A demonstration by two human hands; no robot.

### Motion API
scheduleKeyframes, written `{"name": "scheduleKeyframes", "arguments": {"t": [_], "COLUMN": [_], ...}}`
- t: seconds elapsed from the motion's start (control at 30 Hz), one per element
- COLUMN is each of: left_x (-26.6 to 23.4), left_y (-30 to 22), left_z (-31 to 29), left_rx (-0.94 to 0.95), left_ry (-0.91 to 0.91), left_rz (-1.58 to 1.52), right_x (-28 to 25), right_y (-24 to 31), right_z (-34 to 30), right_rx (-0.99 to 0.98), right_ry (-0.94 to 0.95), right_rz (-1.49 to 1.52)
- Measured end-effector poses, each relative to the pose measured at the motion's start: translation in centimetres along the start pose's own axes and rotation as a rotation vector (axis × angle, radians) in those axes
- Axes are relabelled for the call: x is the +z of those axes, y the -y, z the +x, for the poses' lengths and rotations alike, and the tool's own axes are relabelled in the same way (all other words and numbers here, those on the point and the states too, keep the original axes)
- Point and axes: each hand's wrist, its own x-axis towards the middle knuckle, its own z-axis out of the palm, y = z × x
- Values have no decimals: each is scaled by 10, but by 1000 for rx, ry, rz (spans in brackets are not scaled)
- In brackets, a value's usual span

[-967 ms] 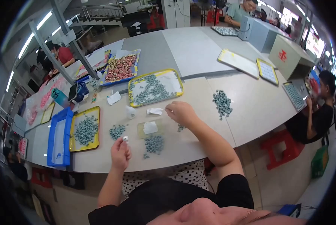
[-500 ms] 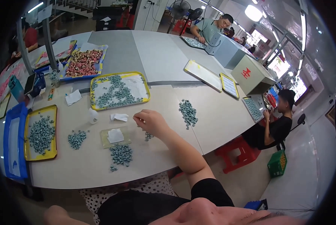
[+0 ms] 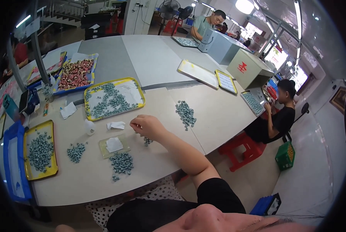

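My right hand reaches over the table with thumb and fingers pinched together; anything between the fingertips is too small to make out. Partly hidden under it lies a small group of grey-green pieces. Left of the fingertips is a crumpled white tissue. A yellowish mat with a white cloth on it lies nearer to me, and a pile of grey-green pieces sits at its front edge. My left hand is out of view; only a bit of skin shows at the lower edge.
Yellow-rimmed trays of the same pieces stand behind and at left, with a white bottle between. More loose piles lie right and left. A blue-edged tray holds red pieces. Two people work at the far and right sides.
The whole view has shifted a little, moving the table's things leftward. My right hand keeps its pinch over the same spot. The skin at the lower left has sunk mostly out of sight.
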Motion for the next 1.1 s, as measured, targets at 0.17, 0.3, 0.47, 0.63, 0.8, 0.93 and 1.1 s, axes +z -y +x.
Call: {"name": "scheduleKeyframes", "arguments": {"t": [0.17, 0.3, 0.47, 0.63, 0.8, 0.93, 1.1], "left_x": [41, 44, 34, -8, 42, 42, -20], "left_y": [14, 15, 9, 15, 1, -6, -6], "left_z": [-8, -8, -11, 44, 2, -1, 30], "left_rx": [252, 275, 365, 556, 106, 56, 476], "left_ry": [-221, -207, -99, 483, -346, -438, 1074], "left_rz": [139, 237, 656, 250, 167, 139, -216], "right_x": [-5, -5, 1, 11, 10, 14, 20], "right_y": [-13, -3, -2, 1, -4, -6, 0], "right_z": [-8, -8, -6, -3, -4, -1, 7], "right_rx": [-46, -1, -3, -61, -31, -34, -28], "right_ry": [-6, 24, 52, 44, 39, 22, -16], "right_rz": [-38, 58, 16, 11, 11, 11, 7]}}
